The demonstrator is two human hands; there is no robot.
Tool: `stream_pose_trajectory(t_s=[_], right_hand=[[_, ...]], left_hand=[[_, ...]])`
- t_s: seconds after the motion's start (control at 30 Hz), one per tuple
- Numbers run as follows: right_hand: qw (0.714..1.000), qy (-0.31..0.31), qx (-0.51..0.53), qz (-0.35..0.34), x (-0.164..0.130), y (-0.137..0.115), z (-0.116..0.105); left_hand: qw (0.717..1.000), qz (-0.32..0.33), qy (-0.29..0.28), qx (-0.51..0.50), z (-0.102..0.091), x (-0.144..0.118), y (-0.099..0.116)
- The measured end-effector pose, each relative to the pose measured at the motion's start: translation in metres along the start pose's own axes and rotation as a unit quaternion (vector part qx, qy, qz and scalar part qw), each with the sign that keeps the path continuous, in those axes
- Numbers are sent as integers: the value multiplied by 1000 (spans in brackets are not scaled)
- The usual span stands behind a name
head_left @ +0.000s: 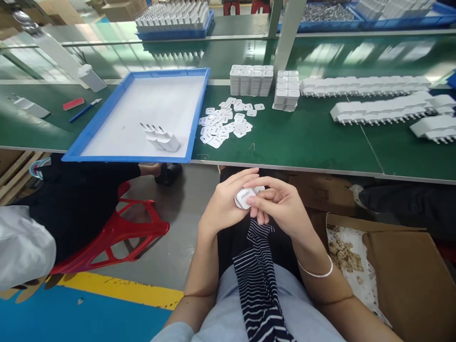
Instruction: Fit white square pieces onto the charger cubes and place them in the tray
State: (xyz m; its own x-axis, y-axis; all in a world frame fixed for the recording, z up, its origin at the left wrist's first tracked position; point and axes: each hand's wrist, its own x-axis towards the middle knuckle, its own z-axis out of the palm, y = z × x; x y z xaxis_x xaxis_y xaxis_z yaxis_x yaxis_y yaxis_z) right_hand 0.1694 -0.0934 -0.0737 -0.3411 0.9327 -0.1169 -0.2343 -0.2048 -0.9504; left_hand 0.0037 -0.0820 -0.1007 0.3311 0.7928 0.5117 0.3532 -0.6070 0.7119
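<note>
Though small, charger (243, 196) in left hand (225, 202)

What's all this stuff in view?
bench: one, green, middle
near tray: one, blue, left
far trays: several, blue, top
adapters: many, white, bench
loose plates: many, white, centre
stacked plates: many, white, centre
pen: one, blue, left
block: one, red, left
near stool: one, red, left
co-worker: one, dark clothing, left
cartons: several, brown, lower right, top left
held pieces: at least one, white, in hands
left hand: one, bare, centre
right hand: one, bare, centre
</note>
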Motion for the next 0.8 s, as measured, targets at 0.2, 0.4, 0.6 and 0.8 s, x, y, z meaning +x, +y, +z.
stream_pose_trajectory(t_s=[0.2, 0.4, 0.6, 0.8], right_hand=[[1000, 8, 7, 24, 0, 0, -2], [999, -3, 3, 44, 4, 1, -4], [998, -18, -12, 52, 5, 1, -7], [998, -7, -46, 47, 6, -1, -9]], left_hand=[[1000, 1, -9, 7, -1, 0, 0], [999, 8, -27, 22, -1, -1, -2], [999, -6, -29, 30, 0, -1, 1], [999, -2, -29, 21, 2, 1, 1]])
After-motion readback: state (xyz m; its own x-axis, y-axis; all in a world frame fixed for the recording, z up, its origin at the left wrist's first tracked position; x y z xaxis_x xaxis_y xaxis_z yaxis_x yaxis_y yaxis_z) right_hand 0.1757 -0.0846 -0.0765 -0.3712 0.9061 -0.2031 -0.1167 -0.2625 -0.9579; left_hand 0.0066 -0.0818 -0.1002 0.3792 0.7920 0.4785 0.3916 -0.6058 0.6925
